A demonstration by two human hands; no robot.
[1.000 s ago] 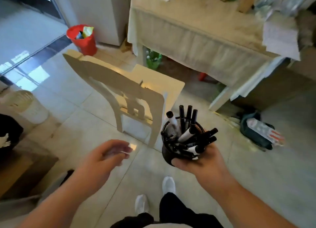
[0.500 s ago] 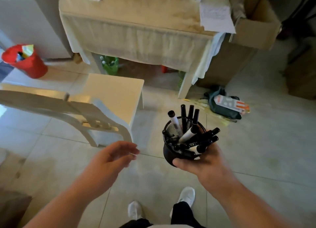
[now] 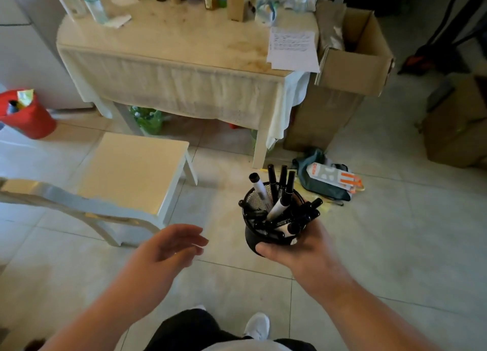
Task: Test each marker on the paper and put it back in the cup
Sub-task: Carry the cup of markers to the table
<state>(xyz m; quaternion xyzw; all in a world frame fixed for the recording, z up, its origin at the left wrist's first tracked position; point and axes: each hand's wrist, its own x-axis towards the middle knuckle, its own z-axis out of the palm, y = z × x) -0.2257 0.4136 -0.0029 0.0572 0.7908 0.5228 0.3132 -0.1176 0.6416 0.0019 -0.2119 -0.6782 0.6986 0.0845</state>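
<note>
My right hand (image 3: 303, 256) grips a black mesh cup (image 3: 253, 236) from below, holding it upright above the floor. Several markers (image 3: 279, 206) with black caps stick out of the cup, some with white barrels. To the left of the cup my left hand (image 3: 166, 250) hovers with fingers apart and nothing in it. A sheet of paper (image 3: 292, 47) with handwriting lies on the right end of the table (image 3: 184, 42) ahead of me.
A white chair (image 3: 131, 171) stands to my left, its seat facing the table. Bottles and boxes line the table's back edge. An open cardboard box (image 3: 353, 63) stands right of the table, a red bin (image 3: 26, 113) far left, a green bag (image 3: 326, 179) on the floor.
The view has swung right and up, bringing the table and paper into the middle. Both hands keep their pose, with the cup still held in the right one.
</note>
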